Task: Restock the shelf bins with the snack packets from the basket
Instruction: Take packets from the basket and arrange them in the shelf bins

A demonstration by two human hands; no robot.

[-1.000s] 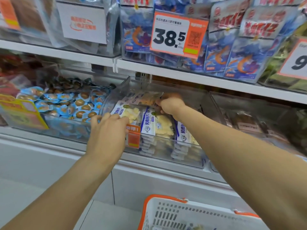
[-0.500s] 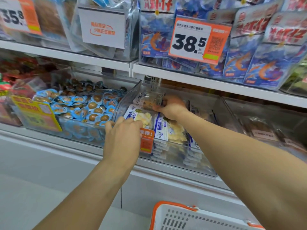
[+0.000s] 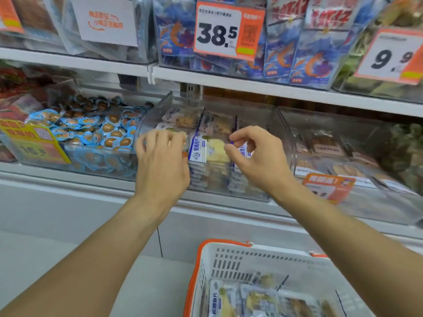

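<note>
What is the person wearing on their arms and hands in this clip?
Nothing that shows: both forearms are bare up to the frame edge, no sleeves in view. The left hand and right hand have no gloves, rings, watch or wristband visible.

The left hand [image 3: 160, 165] hides the front-left packets of the clear bin [image 3: 280, 133]. Right of that bin, the orange tag [image 3: 328, 186] is motion-blurred, unreadable. Below it, the basket [image 3: 251, 259] is cut by the bottom edge.
</note>
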